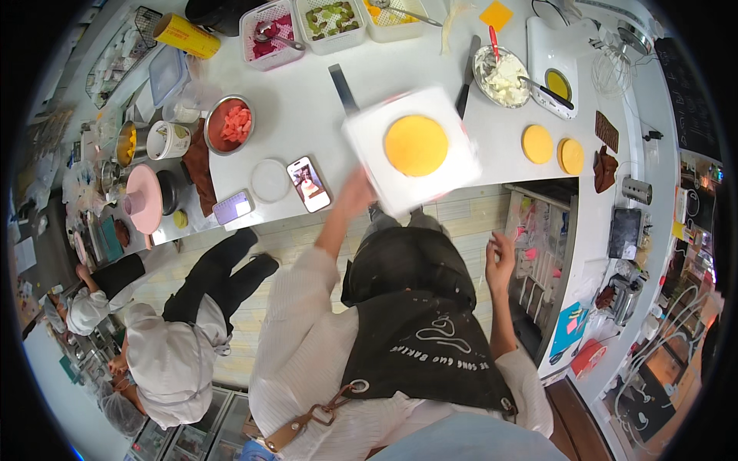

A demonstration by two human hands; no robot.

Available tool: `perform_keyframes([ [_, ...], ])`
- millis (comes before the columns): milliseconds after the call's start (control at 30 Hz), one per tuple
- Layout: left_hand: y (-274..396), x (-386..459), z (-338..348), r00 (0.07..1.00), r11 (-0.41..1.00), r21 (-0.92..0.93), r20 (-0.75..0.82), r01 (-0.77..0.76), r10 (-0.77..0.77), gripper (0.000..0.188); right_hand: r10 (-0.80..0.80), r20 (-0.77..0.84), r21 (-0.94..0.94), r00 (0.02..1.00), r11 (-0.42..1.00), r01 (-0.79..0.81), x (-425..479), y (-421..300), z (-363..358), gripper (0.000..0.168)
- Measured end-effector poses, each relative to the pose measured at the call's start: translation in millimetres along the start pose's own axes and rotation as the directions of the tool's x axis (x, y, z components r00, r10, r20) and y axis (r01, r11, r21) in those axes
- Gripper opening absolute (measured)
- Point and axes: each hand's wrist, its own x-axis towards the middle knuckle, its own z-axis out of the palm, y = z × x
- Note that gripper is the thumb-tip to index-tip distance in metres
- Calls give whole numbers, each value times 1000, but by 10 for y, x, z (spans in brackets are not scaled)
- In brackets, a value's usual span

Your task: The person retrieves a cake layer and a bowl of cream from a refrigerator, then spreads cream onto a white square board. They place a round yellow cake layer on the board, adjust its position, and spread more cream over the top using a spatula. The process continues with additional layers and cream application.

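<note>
My left hand (356,193) is at the lower left edge of a white square board (369,138) and holds it up above the counter's front edge; its fingers are partly hidden beneath. On the board lies a round yellow sponge cake layer (416,145). The board is blurred. Low on the right, beside my body, my right hand (500,262) hangs with loosely bent fingers and nothing visible in it. Two more spots of round yellow cake, a single layer (537,144) and a small stack (571,156), lie on the counter to the right.
The white counter (294,115) carries a bowl of cream (500,78), a long spatula (467,78), a bowl of cut red fruit (230,125), fruit baskets (331,24) and a phone (309,184). A flat tool (343,89) pokes out behind the board. A co-worker (170,369) stands at left.
</note>
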Motion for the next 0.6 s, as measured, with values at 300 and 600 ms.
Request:
perform_keyframes([
  [300, -819, -231, 118, 990, 982, -127, 33, 143, -140, 34, 352, 243, -153, 904, 934, -322, -539, 1223, 31, 33],
  [600, -405, -52, 172, 993, 647, -755, -55, -110, 104, 48, 269, 357, -82, 895, 963, -256, -148, 1139, 87, 28],
])
